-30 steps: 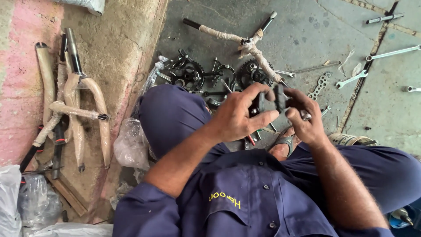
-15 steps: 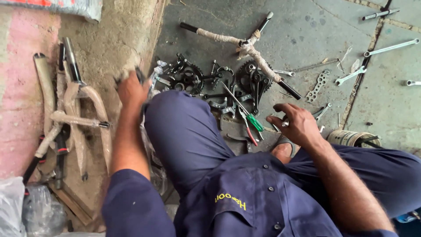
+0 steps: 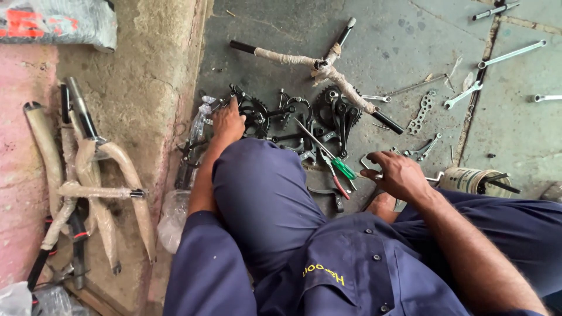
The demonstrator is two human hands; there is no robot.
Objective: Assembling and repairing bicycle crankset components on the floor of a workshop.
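So the person in the blue coveralls is sitting on the concrete floor (image 3: pixel 398 41) with a whole pile of bike drivetrain bits spread out in front. Left hand (image 3: pixel 227 122) is stretched out past the knee, fingers down in the heap right at a black chainring (image 3: pixel 256 116), touching it or something beside it; can't tell if it's actually gripping anything. Right hand (image 3: pixel 397 173) is half curled over a small metal spanner (image 3: pixel 371 164), looks like a loose hold. Progress-wise I'd say it's early: cranksets, the wrapped handlebar (image 3: pixel 319 67) and the green-handled screwdriver (image 3: pixel 328 155) are all lying loose, nothing looks assembled. Wrapped frame tubes (image 3: pixel 93 175) lean by the wall untouched, wrenches (image 3: pixel 509 55) scattered far right.
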